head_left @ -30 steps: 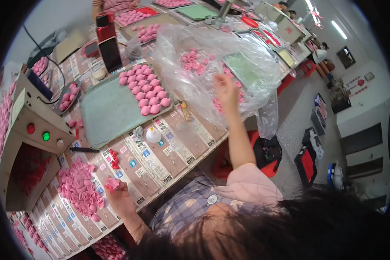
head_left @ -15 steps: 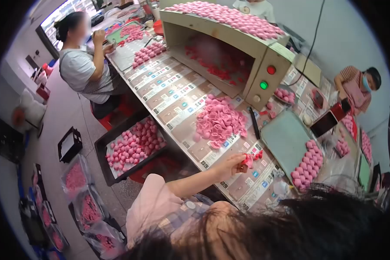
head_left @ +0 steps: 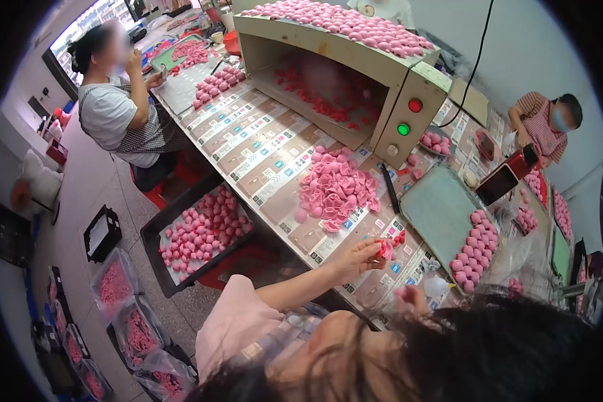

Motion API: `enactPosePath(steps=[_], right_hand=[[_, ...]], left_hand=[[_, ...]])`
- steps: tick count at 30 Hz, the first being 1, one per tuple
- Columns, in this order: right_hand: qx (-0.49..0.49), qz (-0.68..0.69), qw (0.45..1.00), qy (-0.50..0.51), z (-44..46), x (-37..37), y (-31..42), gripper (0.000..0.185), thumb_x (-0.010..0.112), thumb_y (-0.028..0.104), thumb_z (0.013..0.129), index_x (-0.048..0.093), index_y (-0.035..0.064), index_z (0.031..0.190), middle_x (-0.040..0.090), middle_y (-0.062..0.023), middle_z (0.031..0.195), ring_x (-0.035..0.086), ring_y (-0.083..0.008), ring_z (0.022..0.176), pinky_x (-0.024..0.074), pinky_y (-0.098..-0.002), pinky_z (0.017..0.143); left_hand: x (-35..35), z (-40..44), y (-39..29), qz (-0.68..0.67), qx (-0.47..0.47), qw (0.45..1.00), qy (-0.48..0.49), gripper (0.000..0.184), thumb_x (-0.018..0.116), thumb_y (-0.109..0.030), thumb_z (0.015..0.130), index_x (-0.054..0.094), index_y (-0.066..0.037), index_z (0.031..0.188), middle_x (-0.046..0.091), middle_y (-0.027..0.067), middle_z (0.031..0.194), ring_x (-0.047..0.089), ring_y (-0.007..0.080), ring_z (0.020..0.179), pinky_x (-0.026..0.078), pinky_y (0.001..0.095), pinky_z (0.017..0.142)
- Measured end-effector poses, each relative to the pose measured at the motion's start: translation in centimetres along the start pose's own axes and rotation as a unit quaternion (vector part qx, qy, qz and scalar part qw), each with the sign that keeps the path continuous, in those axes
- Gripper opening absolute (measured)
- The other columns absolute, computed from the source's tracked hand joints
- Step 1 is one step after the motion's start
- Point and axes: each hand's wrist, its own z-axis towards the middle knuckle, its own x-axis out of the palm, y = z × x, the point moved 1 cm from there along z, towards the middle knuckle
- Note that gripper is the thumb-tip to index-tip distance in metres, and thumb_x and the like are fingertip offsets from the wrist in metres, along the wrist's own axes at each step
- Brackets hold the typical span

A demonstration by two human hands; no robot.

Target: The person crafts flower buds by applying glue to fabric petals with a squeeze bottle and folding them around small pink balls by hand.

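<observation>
My left hand is closed in a pinch over the table's near edge, gripping a small pink-and-red piece. Just beyond it lie small red bits. My right hand, partly covered by hair, has its fingers curled together; a pink spot shows at their tips, too blurred to name. Beside it is a small white bottle with a yellowish tip. A heap of pink curled shell-like pieces lies ahead of my left hand. To the right, a green-grey tray carries rows of pink rounded pieces.
A box-shaped machine with lit buttons stands at the back, pink pieces on top and inside. A black crate of pink balls sits left, below the table. Co-workers sit at left and right. A dark bar lies beside the tray.
My right hand has come into view near the white bottle. My left hand stays almost in place with the pink-and-red piece. The view has shifted slightly.
</observation>
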Motion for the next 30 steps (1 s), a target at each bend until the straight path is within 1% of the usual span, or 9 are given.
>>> enactPosePath(steps=[1, 2, 4, 7, 13, 17, 23, 26, 30], right_hand=[[-0.077, 0.01, 0.997, 0.005, 0.6, 2.1, 6.2, 0.024, 0.06, 0.007, 0.075, 0.054, 0.0012, 0.097, 0.058, -0.0089, 0.081, 0.057, -0.0167, 0.075, 0.0439, -0.0266, 0.069], [-0.041, 0.048, 0.998, -0.011, 1.1, 4.2, 3.3, 0.024, 0.06, 0.011, 0.077, 0.054, 0.0013, 0.097, 0.058, -0.0092, 0.081, 0.056, -0.0168, 0.072, 0.0434, -0.0262, 0.065], [0.032, 0.014, 0.999, 0.034, 1.7, 4.0, 5.8, 0.025, 0.061, 0.014, 0.077, 0.055, 0.0009, 0.097, 0.056, -0.0094, 0.08, 0.053, -0.0171, 0.067, 0.042, -0.0265, 0.061], [-0.088, -0.122, 0.988, -0.02, 1.9, 2.8, 8.2, 0.028, 0.064, 0.015, 0.074, 0.055, 0.0012, 0.098, 0.052, -0.0086, 0.081, 0.05, -0.0177, 0.065, 0.0408, -0.0275, 0.057], [-0.052, -0.141, 0.988, -0.042, 1.5, 2.9, 7.6, 0.029, 0.067, 0.013, 0.068, 0.056, 0.0026, 0.093, 0.049, -0.0101, 0.085, 0.05, -0.0241, 0.075, 0.0409, -0.0322, 0.064], [-0.033, -0.16, 0.985, -0.059, 1.3, 3.1, 7.7, 0.029, 0.068, 0.014, 0.068, 0.056, 0.0032, 0.091, 0.049, -0.0113, 0.085, 0.051, -0.0275, 0.079, 0.0405, -0.0352, 0.067], [-0.13, -0.225, 0.959, -0.111, 1.4, 3.8, 7.2, 0.026, 0.067, 0.015, 0.068, 0.057, 0.0039, 0.09, 0.05, -0.0098, 0.081, 0.052, -0.025, 0.071, 0.0413, -0.033, 0.062], [-0.038, -0.111, 0.989, -0.087, 1.3, 3.1, 8.0, 0.025, 0.067, 0.014, 0.068, 0.058, 0.0039, 0.089, 0.05, -0.008, 0.078, 0.05, -0.0195, 0.065, 0.0405, -0.0285, 0.057], [-0.091, 0.04, 0.99, -0.103, 0.8, 1.6, 9.3, 0.027, 0.068, 0.013, 0.068, 0.059, 0.0035, 0.092, 0.05, -0.0047, 0.077, 0.046, -0.0124, 0.059, 0.0379, -0.0239, 0.053]], left_hand=[[-0.1, -0.1, 0.0, 0.001, -0.001, 1.0, -0.001, 0.031, 0.043, -0.022, 0.09, 0.046, -0.005, 0.117, 0.057, 0.004, 0.099, 0.054, 0.011, 0.09, 0.045, 0.0263, 0.078], [-0.3, -0.3, 0.1, 0.0, -0.002, 1.0, -0.004, 0.032, 0.043, -0.022, 0.09, 0.045, -0.005, 0.117, 0.057, 0.0039, 0.099, 0.054, 0.0108, 0.089, 0.045, 0.026, 0.078], [-1.1, -0.8, 0.1, -0.009, 0.015, 0.999, -0.028, 0.03, 0.045, -0.024, 0.09, 0.047, -0.007, 0.115, 0.057, 0.0011, 0.094, 0.054, 0.0092, 0.084, 0.044, 0.0246, 0.076], [-1.0, -1.3, -0.2, -0.016, 0.037, 0.998, -0.041, 0.028, 0.046, -0.024, 0.089, 0.049, -0.009, 0.113, 0.057, -0.0004, 0.091, 0.054, 0.0085, 0.08, 0.044, 0.0237, 0.074], [-0.9, -1.4, 0.1, -0.017, 0.018, 0.998, -0.063, 0.026, 0.046, -0.022, 0.089, 0.049, -0.008, 0.111, 0.057, 0.0008, 0.091, 0.055, 0.0091, 0.08, 0.046, 0.0255, 0.076], [-1.0, -1.4, 0.4, 0.008, 0.011, 0.999, -0.038, 0.031, 0.043, -0.021, 0.09, 0.045, -0.004, 0.116, 0.057, 0.0053, 0.1, 0.055, 0.0121, 0.091, 0.046, 0.0286, 0.08], [-0.3, -2.0, 0.5, 0.011, 0.013, 0.998, -0.059, 0.033, 0.046, -0.022, 0.089, 0.047, -0.004, 0.116, 0.057, 0.0065, 0.101, 0.056, 0.012, 0.087, 0.045, 0.0264, 0.078], [0.8, -2.3, 0.7, 0.042, -0.003, 0.996, -0.077, 0.032, 0.046, -0.017, 0.088, 0.047, -0.002, 0.116, 0.056, 0.0071, 0.102, 0.056, 0.0133, 0.088, 0.045, 0.0272, 0.079], [1.9, -2.4, 0.7, 0.099, -0.041, 0.992, -0.063, 0.035, 0.047, -0.012, 0.086, 0.045, 0.0, 0.119, 0.055, 0.0075, 0.104, 0.055, 0.0149, 0.093, 0.045, 0.028, 0.081]])
